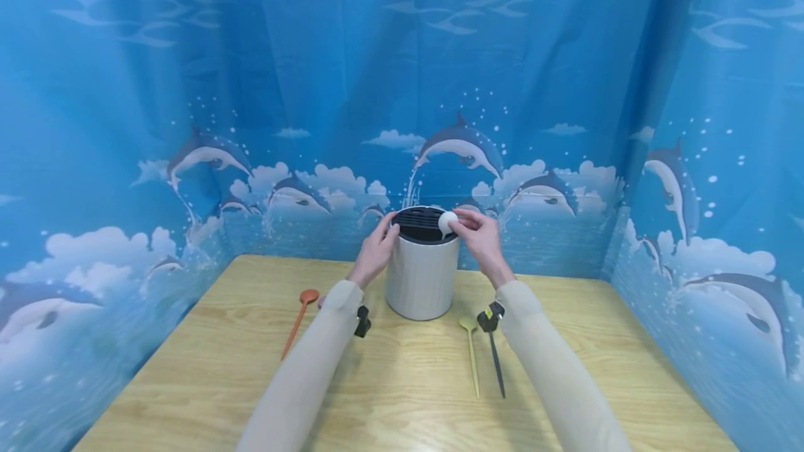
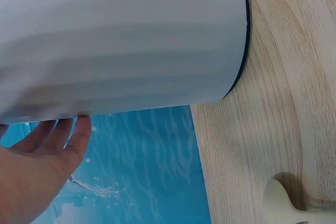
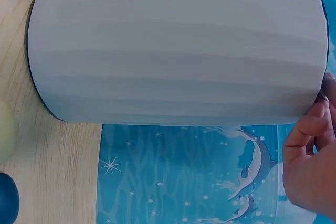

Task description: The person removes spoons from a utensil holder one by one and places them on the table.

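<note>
A white ribbed utensil holder with a black slotted top stands upright on the table. My right hand pinches a white spoon by its round head between thumb and fingers, over the right part of the top. The spoon's handle is mostly hidden. My left hand touches the holder's left side near the rim. In the left wrist view its fairly straight fingers rest against the holder's wall. The right wrist view shows bent fingers beside the rim, with the spoon out of sight.
An orange spoon lies on the wooden table left of the holder. Near my left wrist is a beige utensil. A yellow-green spoon and a dark utensil lie to the right. Blue dolphin curtains surround the table.
</note>
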Tool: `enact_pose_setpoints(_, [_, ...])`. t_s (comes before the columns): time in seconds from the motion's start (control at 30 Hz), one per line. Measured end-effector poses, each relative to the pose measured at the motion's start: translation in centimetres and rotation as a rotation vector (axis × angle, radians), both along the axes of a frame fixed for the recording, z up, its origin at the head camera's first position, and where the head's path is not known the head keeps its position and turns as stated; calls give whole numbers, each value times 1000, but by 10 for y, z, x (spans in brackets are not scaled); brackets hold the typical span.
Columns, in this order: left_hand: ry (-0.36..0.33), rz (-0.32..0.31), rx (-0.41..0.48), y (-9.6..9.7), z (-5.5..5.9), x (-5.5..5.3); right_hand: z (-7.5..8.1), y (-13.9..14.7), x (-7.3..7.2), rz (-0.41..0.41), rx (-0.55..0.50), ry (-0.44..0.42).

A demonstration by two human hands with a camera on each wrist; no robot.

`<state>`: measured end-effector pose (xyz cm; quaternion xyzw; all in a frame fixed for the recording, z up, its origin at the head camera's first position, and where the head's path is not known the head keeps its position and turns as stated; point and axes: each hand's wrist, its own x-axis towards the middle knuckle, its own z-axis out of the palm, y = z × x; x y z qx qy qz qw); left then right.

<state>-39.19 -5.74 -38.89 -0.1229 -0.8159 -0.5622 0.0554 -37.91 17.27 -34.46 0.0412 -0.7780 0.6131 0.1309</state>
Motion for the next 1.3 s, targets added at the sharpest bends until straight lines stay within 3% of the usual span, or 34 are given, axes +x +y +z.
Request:
enact_pose_setpoints(0.33, [6, 3, -8, -1, 0, -1, 9, 0, 3, -8, -7, -9])
enact_pose_setpoints(0.7, [-4, -8, -4, -1, 0, -2, 16, 0, 6, 73, -136, 140])
enact_pose_setpoints(1.03, [-1, -9, -9, -1, -1, -3, 22, -1, 11, 129, -194, 178])
enact_pose_setpoints(1.17, [-5, -9, -10, -1, -1, -3, 23, 0, 11, 113, -187, 194])
enact_pose_setpoints(1.3, [-6, -12, -13, -2, -1, -2, 25, 0, 12, 47, -174, 197])
